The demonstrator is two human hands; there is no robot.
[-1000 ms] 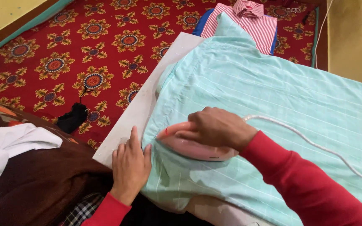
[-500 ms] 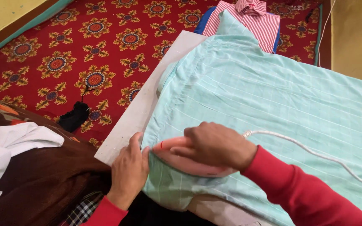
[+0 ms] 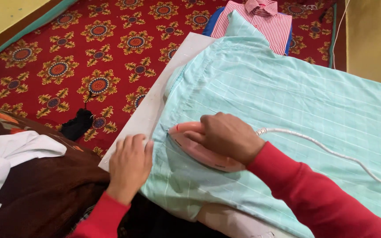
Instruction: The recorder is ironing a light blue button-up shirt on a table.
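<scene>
While the right hand (image 3: 225,134) wraps its fingers tight around the handle of a pink iron (image 3: 199,150), the iron sits flat on a light green shirt (image 3: 287,101). It is near the front left edge of the shirt, close to the person. A white cord (image 3: 331,152) runs from the back of the iron across the cloth to the right.

The left hand (image 3: 128,165) lies just beside the iron, at the edge of the shirt. Its fingers are curled down and close together, pressing on the cloth edge and the board. I cannot tell if they pinch the cloth. Both arms wear red sleeves (image 3: 314,194).

The shirt has thin white lines on it and is spread flat over a pale grey ironing board (image 3: 142,117). A bare strip of the board shows along the left side of the shirt.

Under the board is a red carpet (image 3: 67,48) with round flower shapes in yellow and blue. A small black thing (image 3: 76,123) lies on the carpet near the board. At the far end, a folded shirt with red and white stripes (image 3: 261,22) lies on something blue. At the left, a brown cloth (image 3: 45,185) has a white cloth (image 3: 5,158) on top of it. Yellow walls (image 3: 371,39) stand at the right and in the top left corner.
</scene>
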